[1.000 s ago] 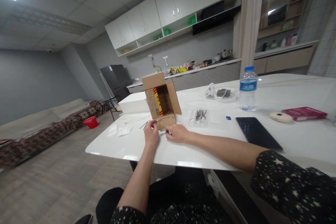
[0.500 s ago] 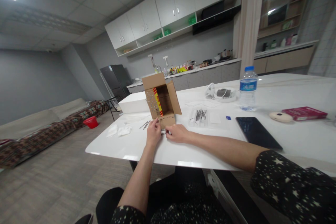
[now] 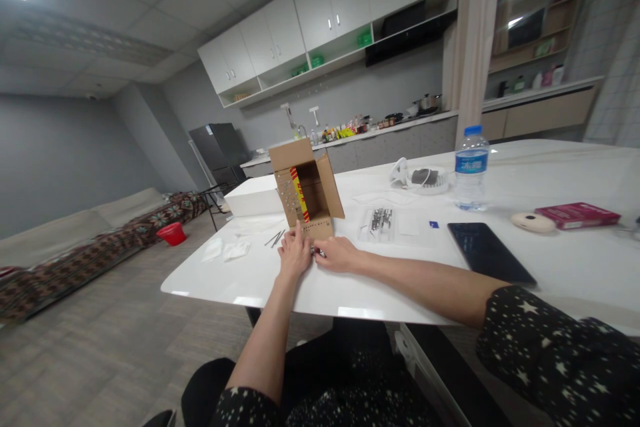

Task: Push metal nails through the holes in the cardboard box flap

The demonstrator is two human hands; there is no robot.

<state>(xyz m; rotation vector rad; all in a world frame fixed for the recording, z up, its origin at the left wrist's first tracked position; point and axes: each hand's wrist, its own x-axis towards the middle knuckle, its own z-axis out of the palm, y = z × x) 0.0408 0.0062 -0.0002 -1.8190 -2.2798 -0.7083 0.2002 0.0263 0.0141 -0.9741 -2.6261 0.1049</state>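
An open brown cardboard box lies on its side on the white table. Its lower flap carries rows of small holes. My left hand rests on the table just in front of that flap, fingertips pointing right. My right hand lies close beside it, its fingers pinched on small metal pins where the two hands meet. Whether the left fingers grip a pin is hidden. Two thin loose pins lie left of the flap.
A clear bag of metal pins lies right of the box. Further right are a water bottle, a dark tablet, a red box and a round beige disc. A white box stands behind; crumpled tissue lies left.
My left hand came down from the flap's edge and slid right until it meets the right hand at the pins. The right hand stayed put.
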